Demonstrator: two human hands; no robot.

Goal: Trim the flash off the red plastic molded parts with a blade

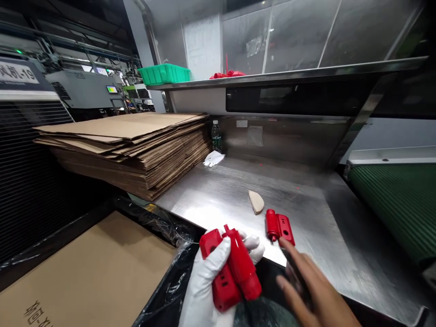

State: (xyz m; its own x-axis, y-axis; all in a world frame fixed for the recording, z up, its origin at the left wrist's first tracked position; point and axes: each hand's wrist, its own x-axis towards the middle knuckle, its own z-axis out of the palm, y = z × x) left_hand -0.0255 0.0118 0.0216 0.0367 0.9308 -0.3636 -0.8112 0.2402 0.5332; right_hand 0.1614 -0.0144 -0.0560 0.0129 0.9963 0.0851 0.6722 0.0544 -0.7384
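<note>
Two red parts (235, 270) sit clenched in the gloved left hand (211, 277) over the bench (306, 200) edge. The bare right hand (306, 286), fingers loose, touches a third red part (279, 227) on the steel. Behind lie a tan scrap (256, 201), cardboard stack (136, 145), bottle (216, 136), shelf (289, 75) and green bin (165, 73).

A white label (17, 72) on the grey machine (23, 86), far up and left of the gloved left hand (207, 277), ends in "-19". Black characters on the cardboard box (85, 277) just left of that hand are too small to make out.
</note>
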